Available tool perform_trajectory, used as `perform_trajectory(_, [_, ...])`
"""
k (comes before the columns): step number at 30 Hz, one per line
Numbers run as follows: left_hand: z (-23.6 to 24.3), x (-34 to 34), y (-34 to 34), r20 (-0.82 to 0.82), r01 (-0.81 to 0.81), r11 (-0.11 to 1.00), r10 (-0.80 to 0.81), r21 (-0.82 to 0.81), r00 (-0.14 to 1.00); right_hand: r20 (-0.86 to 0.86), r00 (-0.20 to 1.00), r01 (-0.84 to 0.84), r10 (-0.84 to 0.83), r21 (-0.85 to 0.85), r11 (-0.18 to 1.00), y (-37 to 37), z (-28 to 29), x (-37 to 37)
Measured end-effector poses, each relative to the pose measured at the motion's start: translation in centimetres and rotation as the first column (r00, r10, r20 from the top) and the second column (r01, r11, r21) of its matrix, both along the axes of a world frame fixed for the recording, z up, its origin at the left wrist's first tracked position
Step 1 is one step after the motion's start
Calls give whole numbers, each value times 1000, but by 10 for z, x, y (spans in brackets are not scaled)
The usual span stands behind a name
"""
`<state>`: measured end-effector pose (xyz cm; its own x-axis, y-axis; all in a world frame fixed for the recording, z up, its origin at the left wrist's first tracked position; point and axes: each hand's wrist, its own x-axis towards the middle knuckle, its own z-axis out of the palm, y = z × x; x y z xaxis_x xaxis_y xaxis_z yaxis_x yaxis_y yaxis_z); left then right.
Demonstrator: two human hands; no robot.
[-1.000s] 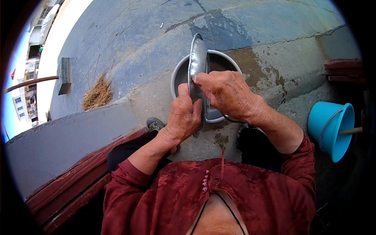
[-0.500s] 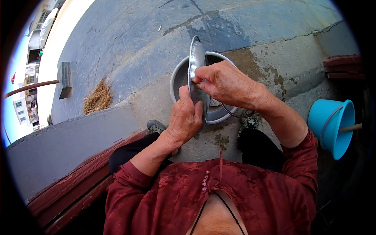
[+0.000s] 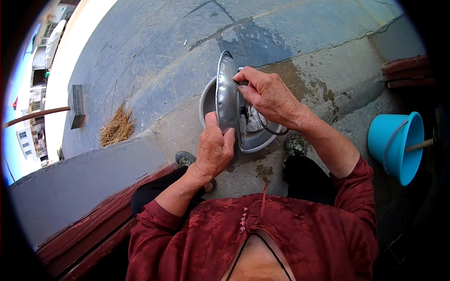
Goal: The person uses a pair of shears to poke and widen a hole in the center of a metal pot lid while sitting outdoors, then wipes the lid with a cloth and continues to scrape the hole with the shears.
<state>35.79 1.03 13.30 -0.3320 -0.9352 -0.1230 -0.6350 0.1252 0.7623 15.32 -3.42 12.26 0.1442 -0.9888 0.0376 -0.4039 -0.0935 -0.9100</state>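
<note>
A person in a dark red top sits low and looks down at two hands. The left hand (image 3: 214, 151) is closest. Its fingers are curled tight around the bottom edge of a round metal lid (image 3: 228, 100), and the thumb presses on the rim. The lid stands up on its edge, so only its thin side and shiny back show. The right hand (image 3: 268, 96) is a bit higher, at the top of the lid. Its fingers are bent and pressed against the inner side of the lid; what they pinch there I cannot tell. A thin dark loop hangs just under this hand.

Right behind the lid is a grey metal basin (image 3: 255, 138) on the ground, with something white inside it. One shoe (image 3: 185, 158) shows beside the left wrist.

Off to the right stands a blue bucket (image 3: 396, 143) with a stick in it. Farther away on the left, a clump of dry straw (image 3: 116, 127) lies on the grey concrete ground (image 3: 154, 56)
</note>
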Motion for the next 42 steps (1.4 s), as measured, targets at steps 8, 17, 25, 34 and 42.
perform_trajectory(8, [2,4,-4,-38,-28,999,29,25,999,-128,981,-156,144,-92,983,-7,1,5])
perform_trajectory(17, [5,11,-10,-47,42,998,-40,51,998,-353,889,-361,291,-152,920,-32,13,2])
perform_trajectory(25, [6,10,-11,-65,40,997,-36,59,997,-351,916,-263,192,-168,950,-25,7,13])
perform_trajectory(34, [4,13,-6,-67,18,999,-16,26,998,87,991,-94,106,-137,986,-12,-14,13])
perform_trajectory(42, [-5,24,-11,-141,-72,992,86,103,986,368,915,-104,168,-189,977,0,-26,37])
